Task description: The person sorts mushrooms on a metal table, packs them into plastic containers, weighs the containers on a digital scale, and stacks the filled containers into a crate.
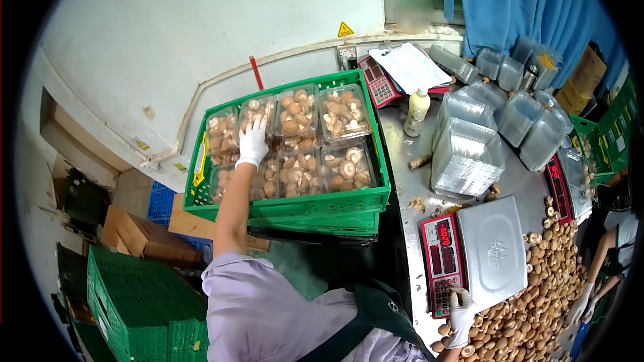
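Note:
My left hand (253, 142), in a white glove, reaches into a green crate (315, 202) and grips the near part of a clear plastic box of mushrooms (258, 108) in the back row. More boxes of brown mushrooms (345, 169) sit in rows around it. My right hand (461, 320), also gloved, is closed with curled fingers at the keypad corner of a red digital scale (443, 261). Its fingertips look brownish, and what they hold, if anything, is unclear. The scale's metal pan (493, 248) bears nothing, and its display is lit red.
Loose mushrooms (530, 295) cover the table's near right. Stacked clear trays (466, 157) and a bottle (416, 112) stand behind the scale. A second scale (379, 82) lies partly under papers (410, 67). A co-worker's gloved hands (582, 305) are at right. Green crates (137, 302) stand lower left.

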The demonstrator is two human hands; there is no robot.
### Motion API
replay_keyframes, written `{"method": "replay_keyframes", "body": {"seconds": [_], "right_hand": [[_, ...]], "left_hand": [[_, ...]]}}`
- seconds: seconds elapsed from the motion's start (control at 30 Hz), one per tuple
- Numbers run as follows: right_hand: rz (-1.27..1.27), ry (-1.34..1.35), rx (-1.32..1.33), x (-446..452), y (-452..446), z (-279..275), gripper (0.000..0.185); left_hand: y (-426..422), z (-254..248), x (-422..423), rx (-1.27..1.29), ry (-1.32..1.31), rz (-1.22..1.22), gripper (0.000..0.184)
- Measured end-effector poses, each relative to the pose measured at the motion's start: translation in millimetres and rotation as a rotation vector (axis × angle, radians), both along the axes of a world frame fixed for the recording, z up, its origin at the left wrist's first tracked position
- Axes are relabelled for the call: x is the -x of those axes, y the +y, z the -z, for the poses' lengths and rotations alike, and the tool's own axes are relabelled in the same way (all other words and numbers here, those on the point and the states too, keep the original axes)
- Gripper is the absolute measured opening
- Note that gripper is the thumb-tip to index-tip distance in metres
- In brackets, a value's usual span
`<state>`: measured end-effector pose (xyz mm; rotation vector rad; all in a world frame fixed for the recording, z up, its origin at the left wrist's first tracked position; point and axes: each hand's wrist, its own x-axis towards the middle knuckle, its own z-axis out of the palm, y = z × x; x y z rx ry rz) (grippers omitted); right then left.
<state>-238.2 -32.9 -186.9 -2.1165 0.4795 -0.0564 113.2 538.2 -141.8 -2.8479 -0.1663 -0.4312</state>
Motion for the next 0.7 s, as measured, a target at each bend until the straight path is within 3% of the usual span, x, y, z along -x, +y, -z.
{"method": "replay_keyframes", "body": {"seconds": [0.07,0.1,0.2,0.23,0.33,0.47,0.6,0.7], "right_hand": [[-0.06,-0.187,0.123,4.6,-7.9,22.1,0.012],[0.016,-0.024,-0.013,1.7,-0.9,2.0,0.011],[0.03,-0.014,0.02,2.0,1.6,-8.6,0.014],[0.057,0.017,0.003,3.2,2.0,-12.0,0.015],[0.088,0.056,-0.014,5.0,1.0,-16.9,0.017],[0.084,0.08,0.006,10.7,-2.0,-23.1,0.018],[0.094,0.04,0.076,28.5,-7.3,-13.2,0.023],[0.188,0.115,0.116,46.8,-10.3,-20.5,0.024]], "left_hand": [[6.5,9.8,-2.7,0.17,-0.025,-0.027,0.08],[3.7,2.3,-3.4,0.239,-0.004,-0.036,0.081],[-12.2,-18.9,-10.3,0.387,-0.023,-0.044,0.08],[-1.1,-10.1,-25.7,0.457,-0.163,0.123,0.07],[-78.9,-51.0,-33.8,0.632,-0.391,0.385,0.045],[-227.3,-76.8,-20.0,0.766,-0.255,0.941,0.031],[-345.4,-66.5,-6.6,0.568,-0.006,1.33,0.032],[-396.8,-37.6,-20.7,0.428,0.109,1.374,0.039]]}}
